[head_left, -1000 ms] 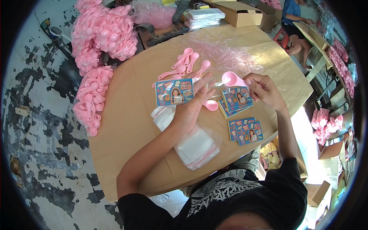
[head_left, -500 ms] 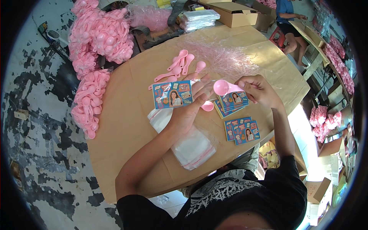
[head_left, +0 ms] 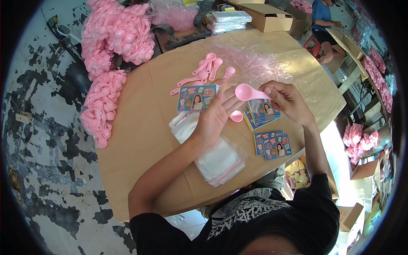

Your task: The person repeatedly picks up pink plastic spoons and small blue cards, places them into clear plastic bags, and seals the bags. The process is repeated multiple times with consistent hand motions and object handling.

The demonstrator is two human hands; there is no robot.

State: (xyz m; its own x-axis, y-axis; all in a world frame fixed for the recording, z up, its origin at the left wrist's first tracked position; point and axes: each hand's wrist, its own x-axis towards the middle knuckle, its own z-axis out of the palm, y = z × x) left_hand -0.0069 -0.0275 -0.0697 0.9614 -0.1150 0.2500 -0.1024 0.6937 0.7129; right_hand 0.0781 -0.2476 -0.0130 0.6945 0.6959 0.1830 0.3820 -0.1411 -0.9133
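Observation:
My left hand [head_left: 213,114] holds a blue printed card [head_left: 195,98] in a clear plastic bag above the table, its fingers stretched toward the right. The card's right edge is partly hidden by that hand. My right hand [head_left: 285,102] pinches a pink measuring spoon [head_left: 244,92] by its handle, the bowl close to my left fingertips. Below it on the table are another pink spoon [head_left: 236,116] and a stack of blue cards [head_left: 260,120]. Two more cards [head_left: 277,146] lie nearer me. Under my left wrist is a pile of clear bags [head_left: 219,163].
Several loose pink spoons [head_left: 205,70] lie beyond my left hand, beside shredded clear film [head_left: 250,55]. Bulging bags of pink spoons [head_left: 104,102] line the left side. At the back stand packed clear bags [head_left: 229,21] and a cardboard box [head_left: 268,20]. Another person [head_left: 321,21] sits far right.
The bagged card has risen slightly away from me, and my left thumb now overlaps its edge. The spoon's bowl has come closer to my left fingers.

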